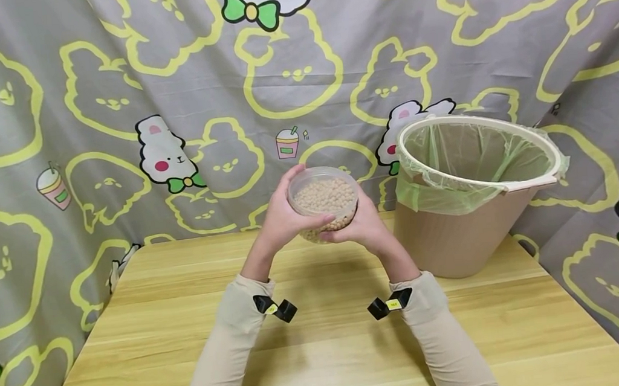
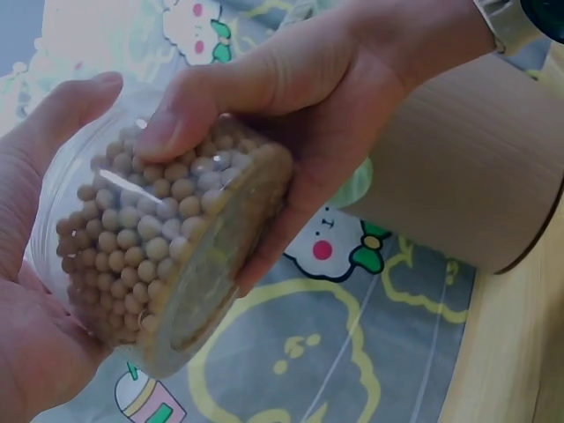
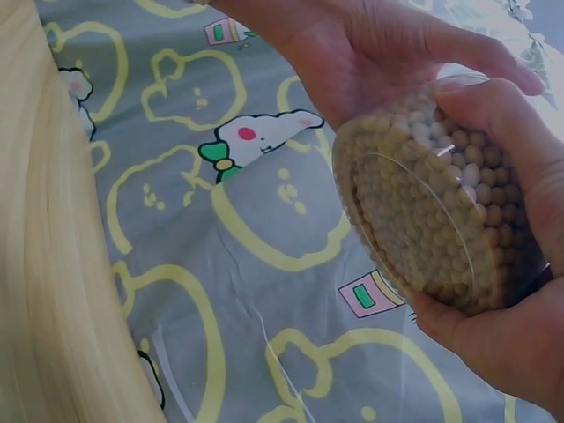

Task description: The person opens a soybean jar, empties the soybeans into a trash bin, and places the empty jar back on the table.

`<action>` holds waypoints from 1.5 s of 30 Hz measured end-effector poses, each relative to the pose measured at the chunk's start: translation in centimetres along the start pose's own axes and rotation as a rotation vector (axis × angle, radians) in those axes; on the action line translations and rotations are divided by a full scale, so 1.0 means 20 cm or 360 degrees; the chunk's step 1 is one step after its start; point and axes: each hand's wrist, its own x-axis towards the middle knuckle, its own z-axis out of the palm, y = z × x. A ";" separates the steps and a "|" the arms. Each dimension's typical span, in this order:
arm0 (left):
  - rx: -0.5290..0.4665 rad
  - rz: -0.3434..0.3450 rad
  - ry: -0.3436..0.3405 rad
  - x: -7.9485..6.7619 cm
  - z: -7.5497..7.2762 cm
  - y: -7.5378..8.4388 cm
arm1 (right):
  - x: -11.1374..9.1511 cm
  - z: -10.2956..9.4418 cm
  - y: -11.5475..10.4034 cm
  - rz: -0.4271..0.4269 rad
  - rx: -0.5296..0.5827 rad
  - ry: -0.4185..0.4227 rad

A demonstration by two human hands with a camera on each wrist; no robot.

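Observation:
Above the table, both hands hold a clear round plastic tub [image 1: 325, 199] between them, its top tilted toward the head camera. Small beige balls, like dried soybeans [image 2: 132, 238], fill much of it. My left hand [image 1: 284, 216] grips the left side, thumb across the near wall. On the opposite side my right hand [image 1: 363, 222] grips it, its thumb low on the near wall. The tub's flat base [image 3: 405, 220] shows in the right wrist view. Whether a lid covers the top, I cannot tell.
A tall beige bin [image 1: 455, 236] stands on the table to the right, lined with a thin green bag [image 1: 441, 198] folded over its rim. Behind the wooden table [image 1: 321, 337] hangs a grey curtain [image 1: 214, 91] with cartoon prints.

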 end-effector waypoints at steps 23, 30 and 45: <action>-0.0367 -0.0120 0.0429 -0.03 -0.20 -0.28 | 0.00 -0.01 -0.02 0.0086 -0.0043 0.0088; -0.0397 -0.0244 0.0536 -0.07 -0.28 -0.37 | -0.01 -0.02 -0.01 0.0111 -0.0041 0.0111; 0.0214 -0.0640 0.0276 -0.18 -0.25 -0.68 | 0.02 -0.08 0.11 0.0045 0.0021 0.0131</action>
